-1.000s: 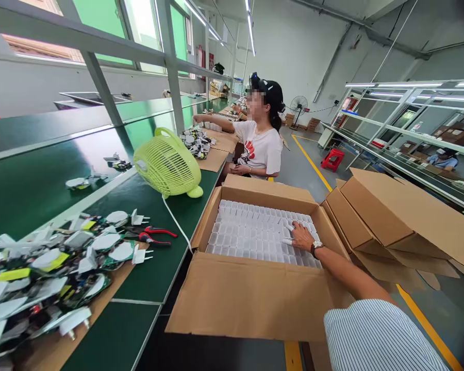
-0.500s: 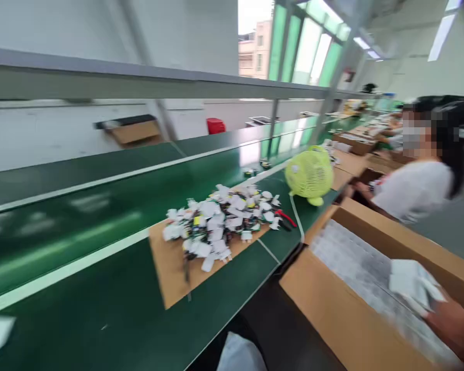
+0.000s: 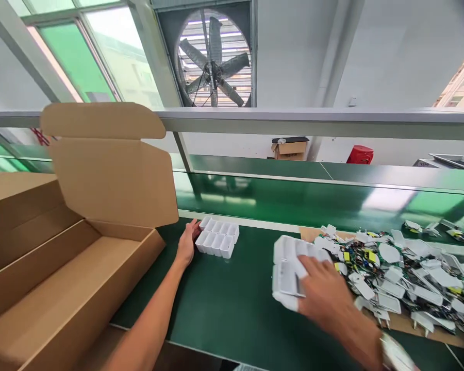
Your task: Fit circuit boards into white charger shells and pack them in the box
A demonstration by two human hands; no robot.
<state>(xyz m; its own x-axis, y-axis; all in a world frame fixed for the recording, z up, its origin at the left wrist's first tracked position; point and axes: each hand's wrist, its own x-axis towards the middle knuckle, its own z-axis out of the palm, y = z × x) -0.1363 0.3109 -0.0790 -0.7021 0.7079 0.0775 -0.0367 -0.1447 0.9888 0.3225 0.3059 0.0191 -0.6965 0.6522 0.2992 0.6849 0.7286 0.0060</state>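
Observation:
My left hand (image 3: 187, 243) is closed against the left end of a block of small white open-topped plastic housings (image 3: 216, 237), which sit in two rows on the green bench. My right hand (image 3: 325, 288) grips a second block of white plastic housings (image 3: 286, 270), slightly blurred, over the bench to the right of the first. The fingers lie across its right part and hide some of it. Just beyond this hand is a heap of circuit boards with white plug covers (image 3: 402, 278) on a cardboard sheet (image 3: 307, 233).
At my left stands an open cardboard box (image 3: 112, 180) with its lid raised. A rail (image 3: 294, 121) crosses above the back of the green bench (image 3: 235, 319). Loose boards (image 3: 433, 228) lie on the green strip behind. A watch (image 3: 396, 353) is on my right wrist.
My view has swung left, away from the box of white housings. The right hand has come from that box to the bench with white housings. My left hand is now visible at the other block.

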